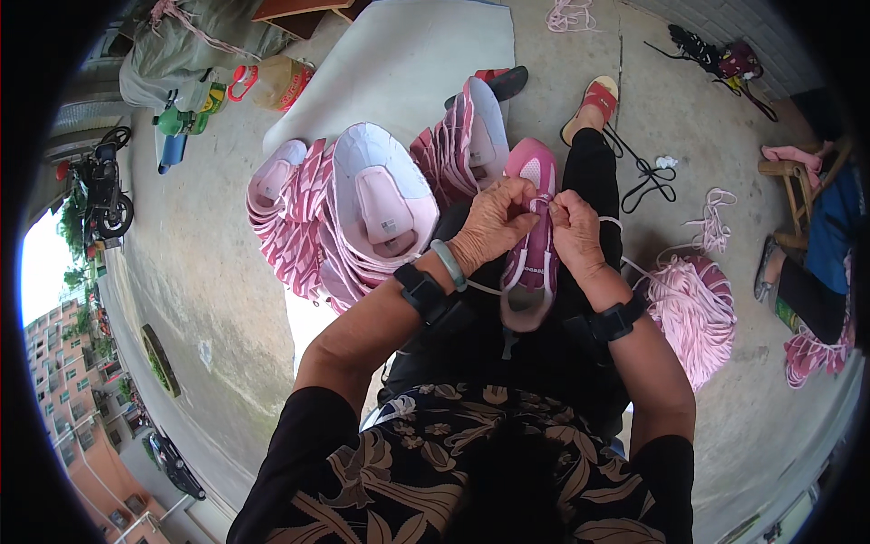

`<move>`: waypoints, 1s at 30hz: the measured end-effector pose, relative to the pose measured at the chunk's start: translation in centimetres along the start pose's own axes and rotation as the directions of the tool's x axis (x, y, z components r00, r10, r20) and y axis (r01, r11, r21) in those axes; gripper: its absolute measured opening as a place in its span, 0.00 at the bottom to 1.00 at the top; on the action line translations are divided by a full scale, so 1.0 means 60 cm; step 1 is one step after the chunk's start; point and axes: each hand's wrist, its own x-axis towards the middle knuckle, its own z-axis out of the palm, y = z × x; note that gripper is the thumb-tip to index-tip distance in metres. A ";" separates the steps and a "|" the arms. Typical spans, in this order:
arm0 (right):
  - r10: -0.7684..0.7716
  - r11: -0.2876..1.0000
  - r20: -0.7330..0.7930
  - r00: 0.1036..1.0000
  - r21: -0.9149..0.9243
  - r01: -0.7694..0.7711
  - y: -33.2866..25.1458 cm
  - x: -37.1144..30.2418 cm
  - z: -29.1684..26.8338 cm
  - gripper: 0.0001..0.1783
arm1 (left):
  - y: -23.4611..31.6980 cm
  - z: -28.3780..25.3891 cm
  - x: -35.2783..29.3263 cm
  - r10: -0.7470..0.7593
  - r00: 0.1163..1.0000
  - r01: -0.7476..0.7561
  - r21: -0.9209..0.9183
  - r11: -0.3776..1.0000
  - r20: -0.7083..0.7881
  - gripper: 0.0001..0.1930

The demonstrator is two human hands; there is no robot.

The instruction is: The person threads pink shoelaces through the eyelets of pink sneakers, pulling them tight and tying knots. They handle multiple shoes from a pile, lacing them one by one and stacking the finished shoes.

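Note:
A pink shoe upper (532,263) lies lengthwise on my lap over black trousers. My left hand (494,222) pinches the lace area near its far end, fingers closed on the upper. My right hand (573,231) sits just beside it, fingers closed on a white lace (634,268) that trails off to the right. Both wrists carry black bands, and the left also has a pale green bangle (449,265).
A fanned stack of pink and white shoe uppers (362,208) lies on the concrete floor to my left. A heap of pink laces (693,304) sits at my right. Another person sits on a wooden stool (797,186) at far right. Bottles (272,83) stand at the back left.

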 end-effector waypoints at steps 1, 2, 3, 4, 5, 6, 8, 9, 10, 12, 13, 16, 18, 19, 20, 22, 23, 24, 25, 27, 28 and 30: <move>0.016 1.000 0.027 1.000 -0.021 -0.015 0.000 0.003 -0.005 0.04 | 0.000 0.002 0.000 -0.011 1.000 0.011 0.002 1.000 0.003 0.16; 0.079 0.996 0.060 0.995 0.035 -0.081 0.003 0.006 -0.004 0.04 | 0.000 0.004 0.002 -0.022 1.000 0.022 0.004 1.000 0.007 0.16; 0.140 0.985 0.096 0.986 0.088 -0.148 0.005 0.010 -0.002 0.04 | 0.000 0.005 0.003 -0.033 0.999 0.033 0.006 0.999 0.011 0.16; 0.204 0.966 0.133 0.970 0.136 -0.222 0.004 0.010 -0.004 0.04 | 0.006 0.005 0.002 -0.046 0.999 0.046 0.007 0.999 0.021 0.16; 0.161 0.979 0.094 0.982 0.114 -0.172 0.001 0.004 -0.001 0.04 | 0.013 0.002 0.002 -0.060 0.998 0.059 0.009 0.998 0.031 0.15; 0.180 0.965 0.137 0.974 0.166 -0.202 0.001 0.006 -0.006 0.04 | 0.016 -0.001 0.000 -0.073 0.996 0.073 0.011 0.997 0.041 0.15; 0.214 0.924 0.225 0.950 0.268 -0.272 0.001 0.011 -0.011 0.04 | 0.008 -0.006 -0.002 -0.087 0.995 0.086 0.024 0.996 0.043 0.15; 0.216 0.947 0.187 0.958 0.197 -0.252 0.000 0.016 -0.009 0.03 | 0.004 -0.005 -0.002 -0.122 0.991 0.122 0.013 0.992 0.049 0.15; 0.169 0.967 0.150 0.974 0.167 -0.194 -0.001 0.014 -0.005 0.03 | 0.001 -0.008 -0.002 -0.156 0.986 0.155 0.010 0.988 0.054 0.15; 0.068 0.992 0.081 0.994 0.098 -0.075 -0.005 0.009 0.000 0.03 | -0.002 -0.005 -0.010 -0.125 0.991 0.124 0.025 0.992 0.041 0.15; 0.112 0.978 0.140 0.984 0.159 -0.134 -0.006 0.010 -0.008 0.04 | -0.003 -0.004 -0.012 -0.105 0.994 0.104 0.035 0.994 0.028 0.15; 0.033 0.987 0.155 0.987 0.148 -0.056 -0.013 0.010 -0.011 0.04 | -0.007 -0.008 -0.011 -0.126 0.992 0.126 0.010 0.992 0.031 0.15; -0.082 0.995 0.133 0.988 0.063 0.074 -0.024 0.001 -0.014 0.04 | -0.008 -0.012 -0.013 -0.174 0.984 0.175 -0.024 0.984 0.031 0.16; -0.056 0.996 0.121 0.991 0.080 0.047 -0.021 0.000 -0.013 0.04 | -0.011 -0.011 -0.011 -0.165 0.985 0.166 -0.036 0.985 0.042 0.15; -0.030 0.995 0.110 0.994 0.097 0.020 -0.018 0.000 -0.011 0.05 | -0.014 -0.010 -0.009 -0.156 0.986 0.158 -0.049 0.986 0.053 0.15; -0.040 0.995 0.094 0.995 0.093 0.031 -0.019 -0.004 -0.008 0.06 | -0.015 -0.011 -0.010 -0.155 0.986 0.158 -0.051 0.986 0.057 0.15; -0.076 0.995 0.090 0.993 0.072 0.069 -0.023 -0.008 -0.008 0.05 | -0.012 -0.013 -0.013 -0.164 0.985 0.166 -0.040 0.985 0.051 0.15; -0.112 0.993 0.087 0.990 0.051 0.107 -0.026 -0.011 -0.008 0.05 | -0.009 -0.014 -0.015 -0.173 0.984 0.174 -0.030 0.984 0.045 0.15; -0.020 0.993 0.118 0.993 0.116 0.006 -0.025 -0.003 -0.012 0.04 | -0.011 -0.013 -0.016 -0.142 0.989 0.143 -0.024 0.989 0.042 0.15; -0.080 0.996 0.050 0.996 0.048 0.077 -0.035 -0.011 0.004 0.04 | -0.016 -0.009 -0.019 -0.080 0.996 0.080 -0.012 0.997 0.036 0.15; -0.108 0.994 0.015 0.994 0.008 0.107 -0.038 -0.015 0.008 0.04 | -0.008 -0.009 -0.020 -0.101 0.995 0.100 0.026 0.995 0.024 0.15; -0.069 0.993 0.037 0.997 0.103 0.064 -0.032 -0.014 0.004 0.04 | 0.008 -0.009 -0.025 -0.141 0.990 0.140 0.100 0.985 -0.001 0.15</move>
